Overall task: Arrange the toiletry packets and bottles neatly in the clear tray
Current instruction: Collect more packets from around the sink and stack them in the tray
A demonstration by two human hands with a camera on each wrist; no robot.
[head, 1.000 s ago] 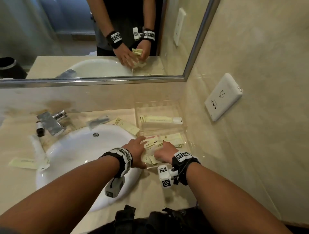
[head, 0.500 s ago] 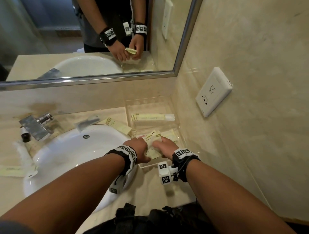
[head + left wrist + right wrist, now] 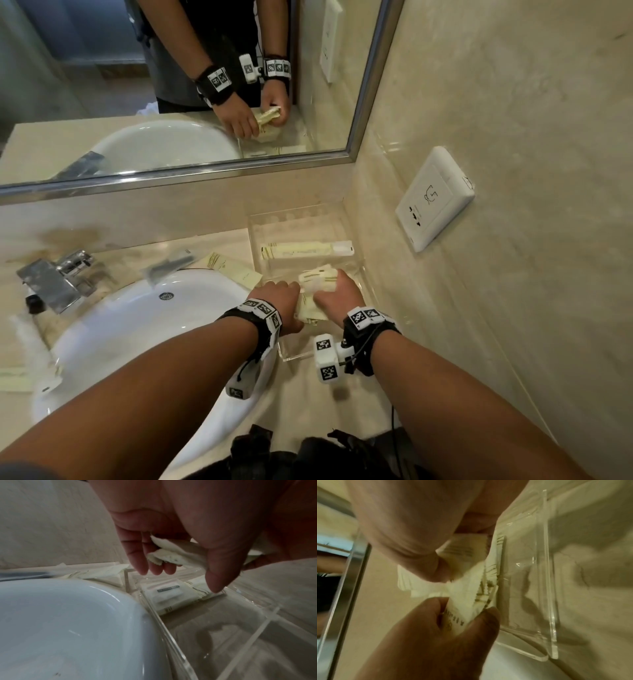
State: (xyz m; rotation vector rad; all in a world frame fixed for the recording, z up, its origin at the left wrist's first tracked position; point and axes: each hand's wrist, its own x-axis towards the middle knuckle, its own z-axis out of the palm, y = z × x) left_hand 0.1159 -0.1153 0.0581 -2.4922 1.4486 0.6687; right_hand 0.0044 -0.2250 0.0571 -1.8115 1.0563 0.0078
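The clear tray [image 3: 295,357] stands in the corner right of the sink. Both hands hold a small stack of cream toiletry packets [image 3: 317,279] just above its middle section. My left hand [image 3: 279,301] pinches the stack's left end [image 3: 471,592] between thumb and fingers. My right hand [image 3: 334,296] grips the right end. A long cream packet [image 3: 305,249] lies across the tray's back section. Another packet [image 3: 169,593] lies flat in the tray under my left hand [image 3: 181,566]. The tray's nearest section [image 3: 214,635] shows only its bare bottom.
On the counter behind the white sink [image 3: 137,325] lie a cream packet [image 3: 233,270] and a dark packet [image 3: 168,265]. A small black-capped bottle [image 3: 34,303] stands beside the faucet [image 3: 56,281]. A white tube [image 3: 30,342] and another packet [image 3: 13,378] lie far left. A wall socket [image 3: 435,198] is at the right.
The hands went from sorting loose packets at the tray's front to holding them gathered as one stack, shifted slightly toward the tray's middle. The head view has swung a little left.
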